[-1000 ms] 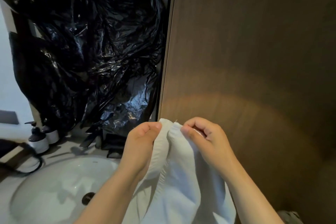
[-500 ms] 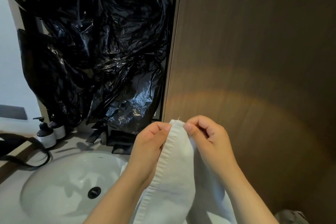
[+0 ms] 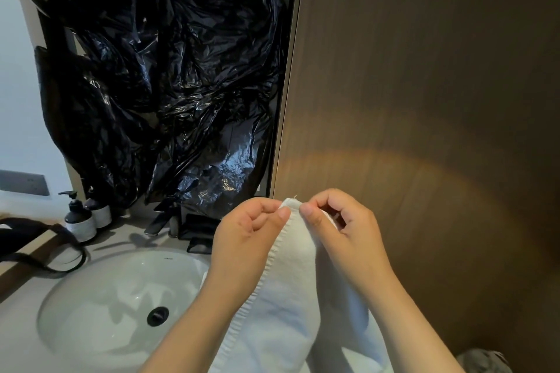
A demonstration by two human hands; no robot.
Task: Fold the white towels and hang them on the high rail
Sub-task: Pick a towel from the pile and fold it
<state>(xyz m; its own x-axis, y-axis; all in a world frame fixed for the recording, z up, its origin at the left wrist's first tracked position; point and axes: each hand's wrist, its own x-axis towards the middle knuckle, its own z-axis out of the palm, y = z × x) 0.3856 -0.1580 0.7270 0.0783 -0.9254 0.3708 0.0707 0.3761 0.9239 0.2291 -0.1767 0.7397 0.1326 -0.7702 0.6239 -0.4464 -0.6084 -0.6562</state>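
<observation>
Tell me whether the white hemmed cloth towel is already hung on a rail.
No: the white hemmed cloth towel hangs from the left hand and right hand, which both pinch its top corner.

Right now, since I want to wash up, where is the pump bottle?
In the head view, the pump bottle stands far left on the counter, behind the sink and beside a second bottle.

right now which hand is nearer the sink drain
Left. The left hand pinches the white towel above and right of the drain; the right hand pinches it from the far side, beside the wooden panel.
</observation>
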